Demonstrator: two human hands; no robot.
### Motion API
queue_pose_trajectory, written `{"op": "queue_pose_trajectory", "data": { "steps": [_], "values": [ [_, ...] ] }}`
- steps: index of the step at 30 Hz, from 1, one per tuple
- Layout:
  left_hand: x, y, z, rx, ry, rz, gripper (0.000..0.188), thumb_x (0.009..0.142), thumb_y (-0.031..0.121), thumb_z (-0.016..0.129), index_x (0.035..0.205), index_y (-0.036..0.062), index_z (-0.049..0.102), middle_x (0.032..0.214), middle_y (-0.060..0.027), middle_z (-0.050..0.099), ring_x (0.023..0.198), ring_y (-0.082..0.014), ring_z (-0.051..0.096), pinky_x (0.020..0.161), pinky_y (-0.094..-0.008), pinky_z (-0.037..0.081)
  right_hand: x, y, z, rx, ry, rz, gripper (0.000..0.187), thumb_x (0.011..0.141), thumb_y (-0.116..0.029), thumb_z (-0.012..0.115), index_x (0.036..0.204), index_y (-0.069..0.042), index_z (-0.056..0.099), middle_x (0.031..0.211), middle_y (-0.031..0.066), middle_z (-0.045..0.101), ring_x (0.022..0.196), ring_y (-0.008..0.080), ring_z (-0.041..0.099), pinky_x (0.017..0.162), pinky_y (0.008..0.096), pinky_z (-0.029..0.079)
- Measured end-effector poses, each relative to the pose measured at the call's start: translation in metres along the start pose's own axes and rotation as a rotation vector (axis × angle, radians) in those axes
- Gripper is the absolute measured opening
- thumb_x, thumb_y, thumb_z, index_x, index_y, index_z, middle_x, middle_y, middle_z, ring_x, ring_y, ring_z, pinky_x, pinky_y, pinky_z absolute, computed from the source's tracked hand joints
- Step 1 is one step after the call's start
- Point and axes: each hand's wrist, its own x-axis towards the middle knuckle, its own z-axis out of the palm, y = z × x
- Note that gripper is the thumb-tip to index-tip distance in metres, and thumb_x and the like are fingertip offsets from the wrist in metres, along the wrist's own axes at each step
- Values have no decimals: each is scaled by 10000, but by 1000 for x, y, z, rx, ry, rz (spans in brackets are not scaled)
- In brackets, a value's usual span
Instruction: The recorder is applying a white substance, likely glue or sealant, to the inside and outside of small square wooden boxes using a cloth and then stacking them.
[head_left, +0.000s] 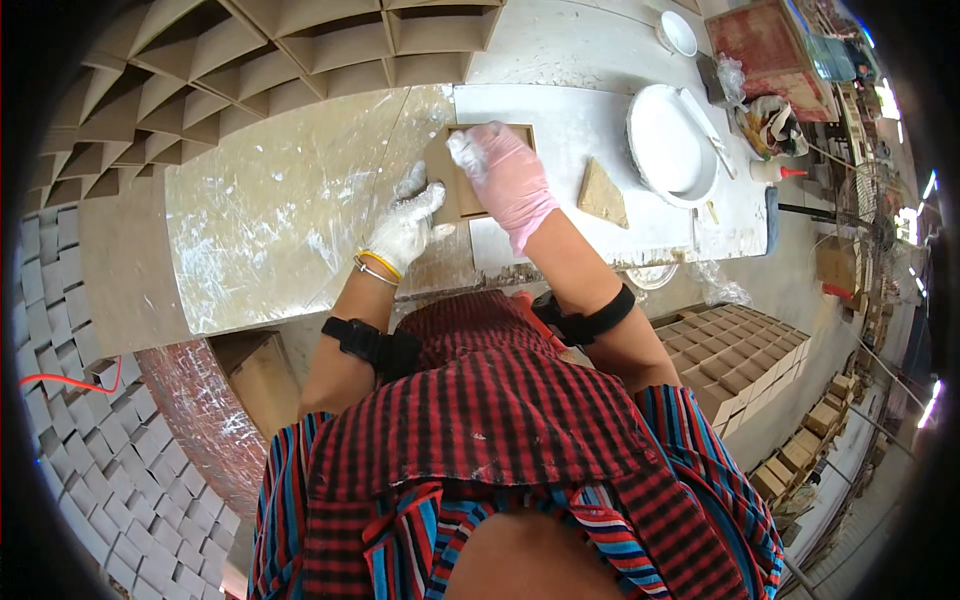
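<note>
Left hand (405, 225): beside tray (464, 194) | right hand (504, 178) (pink-gloved): over it | grips: can't tell

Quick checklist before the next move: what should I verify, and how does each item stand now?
1. Both hands gloved: ok; left hand in white, right hand in pink.
2. Brown tray lying on the worktable: ok.
3. Left hand's grip on the tray: cannot tell; it is beside the edge, contact unclear.
4. Right hand free of white material: not ok; some shows at its fingers.
5. Tan wedge clear of the tray: ok; it lies apart, rightward.
</note>
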Motion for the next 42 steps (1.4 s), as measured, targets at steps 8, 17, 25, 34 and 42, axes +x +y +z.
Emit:
{"op": "queue_pose_trajectory", "data": {
  "steps": [8, 17, 25, 34, 42],
  "values": [
    [4, -7, -21, -22, -16, 88, 543, 870, 138, 457, 1342, 145, 188, 1242, -47, 404, 1081, -175, 461, 814, -379, 454, -20, -6, -55, -387, -401, -77, 251, 738, -53, 515, 987, -59, 545, 983, 165, 529, 875, 320, 548, 763, 375, 456],
    [3, -7, -30, -50, -107, 99, 636, 813, 157, 564, 1332, 68, 207, 1297, -75, 348, 1141, -147, 383, 855, -291, 402, -22, -22, -15, -123, -229, -94, 320, 737, 14, 443, 1021, -94, 544, 976, 152, 552, 853, 286, 571, 765, 345, 470],
    [1, -7, -27, 16, -51, 184, 594, 819, 143, 551, 1315, 42, 240, 1282, -70, 370, 1120, -150, 401, 882, -275, 374, 8, -10, -23, 65, -155, 90, 355, 754, -90, 547, 1102, -37, 500, 1048, 184, 546, 959, 306, 543, 814, 322, 437],
    [-3, -3, -29, 120, 68, 79, 589, 839, 140, 528, 1335, 83, 215, 1251, -11, 398, 1044, -98, 448, 814, -233, 398, 3, -29, 12, 95, -175, 202, 390, 719, -72, 572, 1098, -8, 505, 1064, 207, 526, 969, 324, 525, 861, 327, 413],
    [-10, 2, -27, 63, -29, 93, 573, 827, 135, 546, 1321, 78, 261, 1218, 5, 432, 840, -40, 471, 676, -190, 404, 10, -39, -14, 151, -267, 192, 367, 744, -77, 552, 1103, -12, 507, 1119, 178, 511, 1012, 289, 517, 883, 310, 414]
  ]
}}
